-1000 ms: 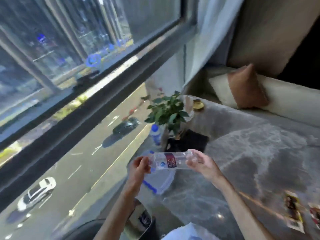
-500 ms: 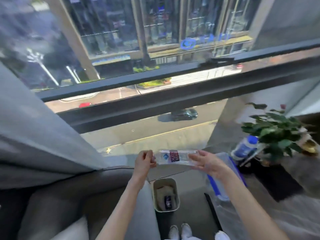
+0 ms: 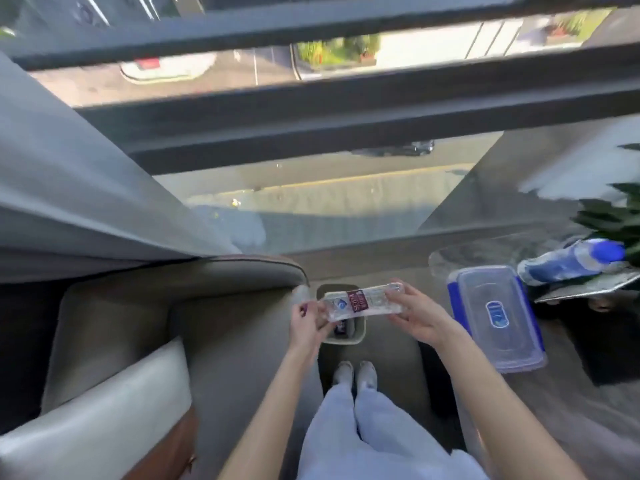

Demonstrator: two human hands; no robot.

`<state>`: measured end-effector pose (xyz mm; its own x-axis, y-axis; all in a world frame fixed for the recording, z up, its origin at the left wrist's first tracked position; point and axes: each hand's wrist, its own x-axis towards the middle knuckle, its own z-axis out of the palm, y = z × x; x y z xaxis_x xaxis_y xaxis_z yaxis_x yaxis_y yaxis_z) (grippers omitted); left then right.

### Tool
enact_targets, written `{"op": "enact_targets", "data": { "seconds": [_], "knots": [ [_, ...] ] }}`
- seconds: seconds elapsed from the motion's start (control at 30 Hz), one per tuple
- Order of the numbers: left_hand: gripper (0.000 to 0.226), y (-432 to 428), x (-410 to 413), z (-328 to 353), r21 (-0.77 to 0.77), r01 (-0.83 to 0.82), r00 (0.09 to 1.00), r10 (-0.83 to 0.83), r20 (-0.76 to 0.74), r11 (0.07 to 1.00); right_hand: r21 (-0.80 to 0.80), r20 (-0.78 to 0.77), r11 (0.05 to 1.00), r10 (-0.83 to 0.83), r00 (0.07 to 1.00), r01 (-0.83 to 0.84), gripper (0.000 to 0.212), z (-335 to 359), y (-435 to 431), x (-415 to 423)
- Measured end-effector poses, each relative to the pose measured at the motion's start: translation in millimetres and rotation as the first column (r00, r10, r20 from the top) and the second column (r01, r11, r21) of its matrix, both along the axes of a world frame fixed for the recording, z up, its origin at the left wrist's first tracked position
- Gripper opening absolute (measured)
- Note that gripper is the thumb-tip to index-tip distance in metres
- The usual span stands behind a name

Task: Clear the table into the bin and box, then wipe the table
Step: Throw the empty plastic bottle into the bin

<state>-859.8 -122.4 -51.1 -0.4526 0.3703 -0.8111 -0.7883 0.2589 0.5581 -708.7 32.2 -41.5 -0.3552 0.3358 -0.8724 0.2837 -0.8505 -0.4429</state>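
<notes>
Clear bottle [image 3: 360,304] held level in air, off table [image 3: 571,427], directly above bin [image 3: 346,340] on floor ahead of feet. Left hand [image 3: 306,323] grips bottle's left end. Right hand [image 3: 415,315] has fingers curled round other end. Step in hand, likely: drop bottle in bin. To do well: tip one end down so length clears narrow mouth, release low. Lidded box [image 3: 495,317] and blue bottle [image 3: 571,263] lie near table's window-side corner.
</notes>
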Motion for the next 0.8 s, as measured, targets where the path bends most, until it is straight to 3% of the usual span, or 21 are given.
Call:
{"op": "enact_targets", "data": {
  "seconds": [0.27, 0.37, 0.5, 0.6, 0.7, 0.8],
  "knots": [
    [0.009, 5.0, 8.5, -206.4, -0.193, 0.128, 0.988, -0.109, 0.106, 0.973, -0.097, 0.173, 0.976, -0.175, 0.969, 0.193, 0.035, -194.4, -23.4, 18.7],
    [0.012, 13.5, 9.2, -290.6, -0.201, 0.173, 0.98, -0.148, 0.13, 0.964, -0.141, 0.201, 0.955, -0.23, 0.952, 0.261, 0.02, -270.7, -27.5, 25.1],
    [0.019, 26.7, 6.8, -380.6, -0.188, 0.095, 0.978, -0.056, 0.202, 0.978, -0.153, 0.208, 0.937, -0.28, 0.937, 0.314, 0.01, -355.9, -30.5, 26.3],
    [0.038, 41.4, 4.2, -425.5, -0.182, 0.031, 0.959, 0.022, 0.282, 0.983, -0.168, 0.209, 0.931, -0.286, 0.935, 0.323, 0.011, -403.1, -30.9, 19.6],
    [0.046, 56.5, 2.6, -465.1, -0.185, 0.091, 0.956, -0.034, 0.292, 0.978, -0.171, 0.226, 0.923, -0.303, 0.926, 0.344, 0.017, -448.4, -32.3, 10.5],
    [0.048, 69.3, -1.9, -508.3, -0.214, 0.185, 0.957, -0.127, 0.26, 0.959, -0.162, 0.277, 0.937, -0.257, 0.926, 0.309, 0.037, -486.6, -32.2, -5.6]
  ]
}}
